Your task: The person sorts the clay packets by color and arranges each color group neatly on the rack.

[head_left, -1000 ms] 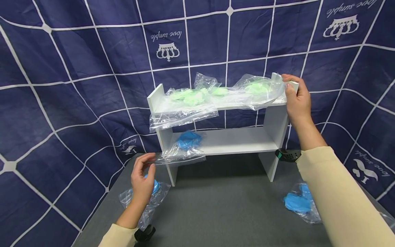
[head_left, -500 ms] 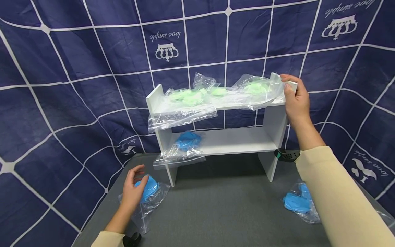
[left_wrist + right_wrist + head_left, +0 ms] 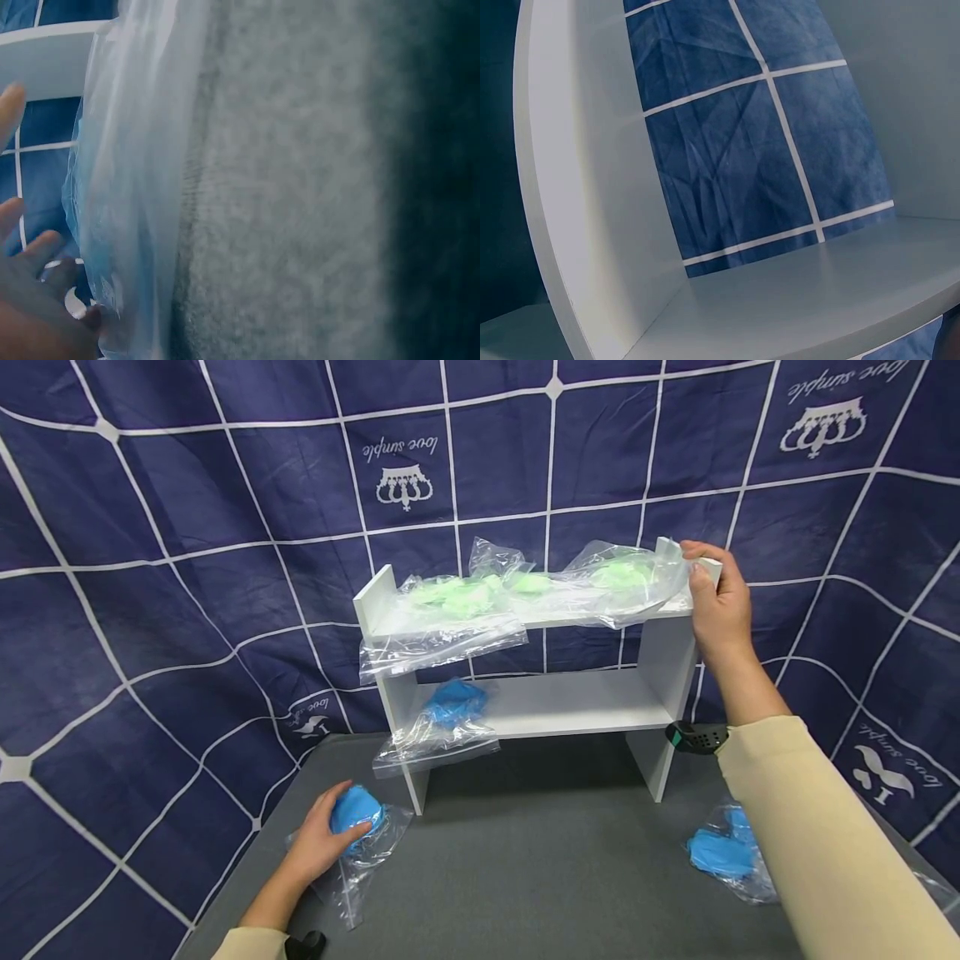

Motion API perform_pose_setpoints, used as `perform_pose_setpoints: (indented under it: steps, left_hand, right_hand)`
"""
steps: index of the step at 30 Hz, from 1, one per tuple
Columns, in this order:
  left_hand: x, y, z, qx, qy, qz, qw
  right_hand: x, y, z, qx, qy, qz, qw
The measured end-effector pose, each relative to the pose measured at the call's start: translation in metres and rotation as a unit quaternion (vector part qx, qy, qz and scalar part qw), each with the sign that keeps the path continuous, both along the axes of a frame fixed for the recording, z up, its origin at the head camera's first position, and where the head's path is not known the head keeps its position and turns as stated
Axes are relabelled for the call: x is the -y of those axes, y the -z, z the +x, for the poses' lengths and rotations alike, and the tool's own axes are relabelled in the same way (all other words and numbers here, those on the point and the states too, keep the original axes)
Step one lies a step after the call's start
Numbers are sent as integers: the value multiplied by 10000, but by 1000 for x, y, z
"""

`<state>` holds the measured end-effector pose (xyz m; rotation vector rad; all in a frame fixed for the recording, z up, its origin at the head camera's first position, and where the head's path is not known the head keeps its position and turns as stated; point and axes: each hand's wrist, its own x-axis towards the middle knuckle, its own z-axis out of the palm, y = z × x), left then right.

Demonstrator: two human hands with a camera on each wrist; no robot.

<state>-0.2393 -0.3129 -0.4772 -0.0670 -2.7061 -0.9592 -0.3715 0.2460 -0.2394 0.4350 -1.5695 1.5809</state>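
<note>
My left hand [image 3: 318,843] is spread around a blue folded item [image 3: 356,810] in a clear zip bag [image 3: 358,885] on the table at left. Thumb and fingers lie on either side of the blue item. In the left wrist view, the fingers [image 3: 34,255] are apart beside the clear plastic [image 3: 135,187]. My right hand [image 3: 723,602] grips the top right end of a white two-tier shelf [image 3: 585,697], thumb in front. The right wrist view looks into the shelf's boards [image 3: 615,172], with only a dark bit of hand at the lower right corner.
Clear bags with pale green contents [image 3: 465,597] lie along the top tier, one hanging over its front. A bag with a blue item [image 3: 456,702] sits at the lower tier's left end. Another blue-filled bag [image 3: 722,853] lies on the grey table [image 3: 525,860] at right.
My left hand has moved down and left from beside the shelf's lower tier to the blue item on the table. The right hand keeps its grip on the shelf.
</note>
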Motion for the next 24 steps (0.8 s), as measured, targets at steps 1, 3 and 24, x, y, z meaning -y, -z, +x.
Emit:
perform_pose_setpoints:
  steps: [1, 3, 24]
  left_hand:
    - [1, 1, 0, 42, -20, -50, 10000]
    - [1, 2, 0, 148, -75, -94, 9998]
    - [7, 10, -2, 502, -66, -585, 9970]
  right_hand:
    - [0, 0, 0, -3, 4, 2, 10000]
    - [-1, 0, 0, -3, -13, -3, 10000]
    - [0, 0, 1, 36, -111, -41, 9999]
